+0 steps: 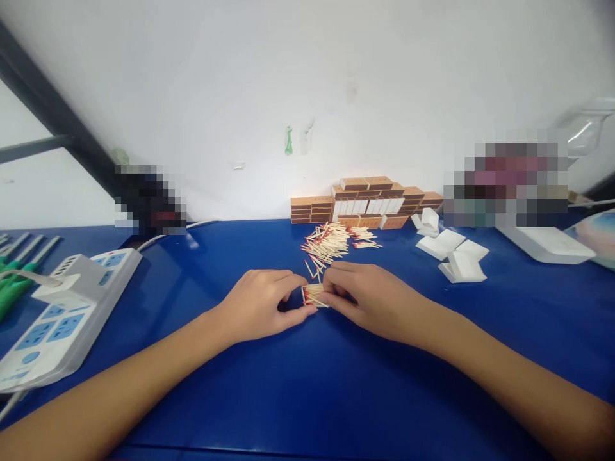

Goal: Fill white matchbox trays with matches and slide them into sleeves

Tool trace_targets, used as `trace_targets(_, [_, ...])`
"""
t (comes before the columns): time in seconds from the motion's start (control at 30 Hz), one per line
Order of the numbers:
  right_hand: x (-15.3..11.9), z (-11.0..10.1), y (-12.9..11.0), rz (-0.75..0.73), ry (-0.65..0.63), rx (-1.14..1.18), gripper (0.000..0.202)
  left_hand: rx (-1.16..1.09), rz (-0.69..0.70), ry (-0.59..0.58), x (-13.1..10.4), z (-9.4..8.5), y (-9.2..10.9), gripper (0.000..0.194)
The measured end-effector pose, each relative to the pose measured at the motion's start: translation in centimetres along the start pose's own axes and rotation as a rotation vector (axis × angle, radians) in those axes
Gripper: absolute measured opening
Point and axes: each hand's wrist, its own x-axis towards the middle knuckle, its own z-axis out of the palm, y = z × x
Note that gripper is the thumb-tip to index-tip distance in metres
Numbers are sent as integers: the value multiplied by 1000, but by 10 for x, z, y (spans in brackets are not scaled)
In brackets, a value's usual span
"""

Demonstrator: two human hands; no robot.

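Steadying a match-filled tray (303, 295) on the counter (288, 384).
Left hand (257, 304): grip clamped on left end, likely against sliding; loose matches (331, 242) heaped behind, handy; right hand (372, 298): fingers curled at right end, can't tell if clamped.

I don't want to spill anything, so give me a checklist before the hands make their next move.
1. Left hand on the matchbox tray: ok, at its left end.
2. Right hand gripping a match: cannot tell, fingertips partly hidden.
3. Matches inside lying parallel: not ok, some slant.
4. Loose match pile neatly aligned: not ok, scattered.
5. Power strip apart from both hands: ok.
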Motion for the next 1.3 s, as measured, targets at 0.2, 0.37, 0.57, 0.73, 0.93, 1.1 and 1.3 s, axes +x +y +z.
trace_targets(0.2, [0, 0, 0, -31, 12, 44, 24, 0, 4, 2, 1, -1, 1, 28])
trace_targets(0.37, [-1, -1, 1, -39, 3, 38, 24, -5, 2, -4, 0, -1, 1, 27])
trace_targets(0.57, [-1, -1, 0, -72, 44, 89, 21, -13, -5, -12, 1, -2, 1, 27])
trace_targets(0.73, [0, 2, -4, -113, 10, 137, 18, -19, -4, -19, 1, -2, 2, 25])
trace_targets(0.93, [0, 5, -4, -88, -21, 212, 15, -34, 59, 1, 0, -1, 1, 26])
trace_targets(1.1, [1, 6, -4, -58, -43, 177, 14, -35, 113, 17, 0, -1, 2, 25])
trace_targets(1.3, [0, 5, -4, -62, -23, 193, 15, -29, 106, 18, 0, -1, 2, 26])
